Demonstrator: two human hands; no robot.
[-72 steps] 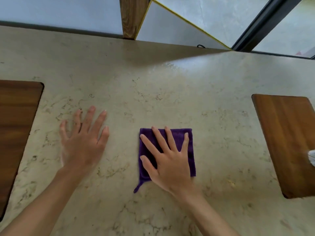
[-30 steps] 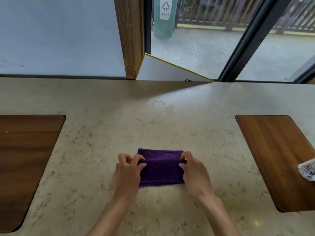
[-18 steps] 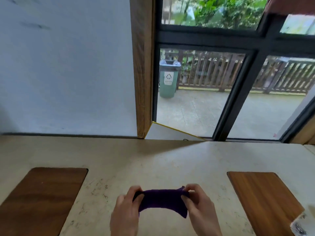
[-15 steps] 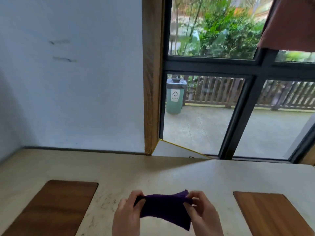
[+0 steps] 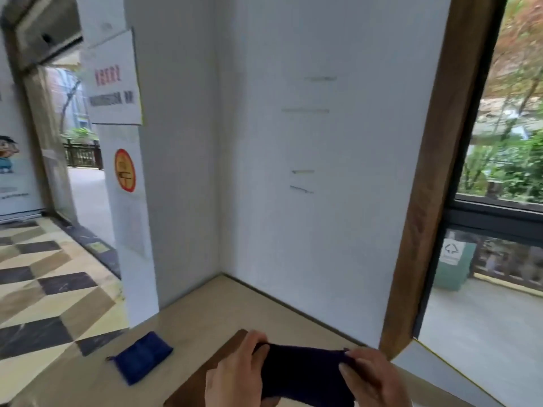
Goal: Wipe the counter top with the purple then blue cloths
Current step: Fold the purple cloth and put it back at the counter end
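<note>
Purple cloth point(image 5: 305, 374) held up off the counter top point(image 5: 188, 330), stretched left-right, long axis roughly horizontal, lower edge drooping. Left hand point(image 5: 235, 377) fingers clamped on its left end, right hand point(image 5: 373, 377) fingers pinched on its right end. Blue cloth point(image 5: 142, 356) lies folded flat on the counter, far left, long axis diagonal. Wooden inlay point(image 5: 202, 374) below the hands.

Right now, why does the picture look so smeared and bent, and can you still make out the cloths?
Head view: smeared by motion, worst at the window greenery and wall posters; the wide lens bends the wooden post. Bright daylight outside leaves the purple cloth nearly black between the left hand and right hand. The blue cloth stays recognisable on the counter.
</note>
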